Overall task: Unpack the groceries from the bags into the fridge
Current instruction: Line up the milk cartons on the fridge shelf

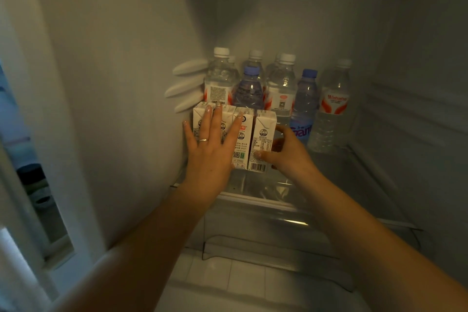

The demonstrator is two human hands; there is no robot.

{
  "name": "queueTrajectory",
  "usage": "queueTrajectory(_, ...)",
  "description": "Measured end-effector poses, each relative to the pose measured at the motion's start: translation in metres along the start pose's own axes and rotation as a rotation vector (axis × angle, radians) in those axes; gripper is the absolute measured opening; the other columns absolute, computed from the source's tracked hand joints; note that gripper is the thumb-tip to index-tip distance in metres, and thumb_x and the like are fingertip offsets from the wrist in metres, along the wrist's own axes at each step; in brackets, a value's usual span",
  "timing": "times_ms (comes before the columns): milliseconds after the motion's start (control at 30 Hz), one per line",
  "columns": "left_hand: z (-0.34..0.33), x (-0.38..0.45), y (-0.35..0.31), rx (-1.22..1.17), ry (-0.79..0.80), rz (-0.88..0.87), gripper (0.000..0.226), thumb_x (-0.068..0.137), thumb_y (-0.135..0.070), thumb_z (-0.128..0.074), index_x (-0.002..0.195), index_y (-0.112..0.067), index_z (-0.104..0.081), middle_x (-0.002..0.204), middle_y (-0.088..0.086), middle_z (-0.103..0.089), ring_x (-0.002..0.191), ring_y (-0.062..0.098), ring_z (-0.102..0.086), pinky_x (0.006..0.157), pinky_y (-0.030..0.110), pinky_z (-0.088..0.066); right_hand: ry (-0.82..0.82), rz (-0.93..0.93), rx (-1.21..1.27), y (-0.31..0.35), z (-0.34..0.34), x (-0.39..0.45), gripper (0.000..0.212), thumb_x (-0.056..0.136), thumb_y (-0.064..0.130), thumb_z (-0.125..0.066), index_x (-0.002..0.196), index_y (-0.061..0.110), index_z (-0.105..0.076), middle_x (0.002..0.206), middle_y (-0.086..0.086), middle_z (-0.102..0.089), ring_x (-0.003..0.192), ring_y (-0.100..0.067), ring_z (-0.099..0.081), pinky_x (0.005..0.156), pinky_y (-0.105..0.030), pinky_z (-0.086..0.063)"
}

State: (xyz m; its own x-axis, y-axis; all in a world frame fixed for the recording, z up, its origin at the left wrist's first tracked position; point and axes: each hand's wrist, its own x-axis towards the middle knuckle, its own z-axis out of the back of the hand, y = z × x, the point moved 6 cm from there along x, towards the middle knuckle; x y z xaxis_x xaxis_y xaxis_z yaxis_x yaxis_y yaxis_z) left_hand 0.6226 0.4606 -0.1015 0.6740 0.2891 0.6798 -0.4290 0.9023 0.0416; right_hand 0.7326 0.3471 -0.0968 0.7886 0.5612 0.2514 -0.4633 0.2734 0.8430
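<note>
The left hand (212, 144) lies flat, fingers straight and spread, pressed against the fronts of the small white rectangular paper drink cartons (228, 132) standing on the clear glass fridge shelf (266, 200). The right hand (286, 152) curls round the rightmost carton (263, 139), thumb on its front face near the barcode, fingers wrapped behind its right side.

Handling: each carton appears light and fairly stiff, with flat printed faces that offer a secure hold. Take it across the two broad faces at mid-height. Excess squeeze may dent the walls. The base is narrow, so a carton could tip if nudged.

Count: at least four cartons stand side by side, touching, in one row under the hands; the left hand partly covers two. Directly beyond the fingertips stand the clear plastic water bottles (281, 83): about six with white caps and two with blue caps; the rear ones are partly hidden, so the total is uncertain.
</note>
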Motion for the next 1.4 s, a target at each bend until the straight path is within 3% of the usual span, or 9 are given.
queueTrajectory(67,0.005,-0.004,-0.001,-0.056,-0.013,-0.004,0.109,0.063,-0.03,-0.084,0.148,-0.022,-0.017,0.154,0.021,-0.017,0.142,0.039,-0.01,0.106,0.063,-0.005,-0.017,0.008,-0.059,0.002,0.005,-0.008,0.087,0.074,0.017,-0.078,0.144,0.019,-0.027,0.114,0.003,-0.055,0.113,-0.012,-0.051,0.094,-0.029,-0.043)
queueTrajectory(133,0.013,-0.011,-0.003,-0.154,-0.048,-0.023,0.091,0.071,-0.019,-0.079,0.146,-0.02,-0.028,0.153,0.018,-0.022,0.142,0.037,-0.011,0.109,0.056,-0.005,-0.05,0.027,-0.126,0.006,0.014,-0.019,0.086,0.073,0.021,-0.078,0.144,0.019,-0.029,0.13,0.0,-0.052,0.123,-0.016,-0.047,0.096,-0.03,-0.039)
queueTrajectory(300,0.03,-0.033,-0.004,-0.388,-0.062,-0.099,0.067,0.081,-0.01,-0.068,0.142,-0.014,-0.038,0.145,0.014,-0.04,0.139,0.034,-0.027,0.113,0.053,-0.019,-0.115,0.075,-0.346,0.016,0.036,-0.063,0.063,0.077,0.018,-0.074,0.133,0.018,-0.047,0.128,0.0,-0.052,0.116,-0.016,-0.05,0.088,-0.021,-0.035)
queueTrajectory(433,0.049,-0.064,-0.013,-0.516,-0.047,-0.172,0.067,0.082,-0.009,-0.065,0.143,-0.012,-0.037,0.146,0.013,-0.039,0.137,0.031,-0.031,0.113,0.047,-0.021,-0.169,0.079,-0.549,0.024,0.042,-0.111,0.074,0.076,0.017,-0.076,0.14,0.015,-0.04,0.138,-0.013,-0.046,0.126,-0.027,-0.043,0.099,-0.026,-0.032)
queueTrajectory(533,0.066,-0.096,-0.019,-0.566,-0.04,-0.243,0.066,0.079,-0.007,-0.067,0.14,-0.012,-0.041,0.142,0.012,-0.044,0.132,0.031,-0.037,0.111,0.045,-0.027,-0.24,0.116,-0.632,0.033,0.038,-0.159,0.078,0.071,0.016,-0.079,0.139,0.012,-0.041,0.133,-0.017,-0.049,0.124,-0.032,-0.044,0.099,-0.028,-0.032)
queueTrajectory(733,0.089,-0.186,-0.031,-0.589,0.102,-0.42,0.067,0.083,-0.016,-0.066,0.143,-0.014,-0.036,0.144,0.009,-0.041,0.134,0.028,-0.036,0.109,0.047,-0.033,-0.329,0.061,-0.74,0.029,0.016,-0.282,0.083,0.069,0.022,-0.08,0.14,0.01,-0.039,0.14,-0.012,-0.043,0.132,-0.028,-0.035,0.107,-0.024,-0.023)
queueTrajectory(1000,0.111,-0.327,-0.081,-0.664,0.257,-0.678,0.073,0.073,-0.019,-0.078,0.138,-0.015,-0.044,0.141,0.012,-0.047,0.128,0.033,-0.045,0.107,0.047,-0.023,-0.339,-0.208,-0.799,0.002,-0.01,-0.462,0.083,0.074,0.028,-0.076,0.144,0.016,-0.033,0.148,-0.005,-0.033,0.138,-0.022,-0.025,0.111,-0.029,-0.018)
queueTrajectory(1133,0.125,-0.389,-0.119,-0.691,0.299,-0.871,0.074,0.07,-0.022,-0.079,0.136,-0.014,-0.047,0.137,0.013,-0.049,0.125,0.034,-0.048,0.103,0.053,-0.034,-0.359,-0.334,-0.873,-0.022,-0.01,-0.551,0.083,0.072,0.029,-0.077,0.143,0.014,-0.035,0.145,-0.009,-0.038,0.138,-0.027,-0.028,0.112,-0.044,-0.029)
queueTrajectory(1400,0.185,-0.518,-0.243,-0.835,0.487,-1.179,0.072,0.07,-0.017,-0.078,0.136,-0.012,-0.047,0.134,0.016,-0.051,0.121,0.036,-0.05,0.1,0.054,-0.04,-0.512,-0.733,-0.91,-0.061,0.03,-0.772,0.083,0.07,0.031,-0.079,0.141,0.014,-0.039,0.142,-0.013,-0.043,0.132,-0.033,-0.038,0.104,-0.047,-0.036)
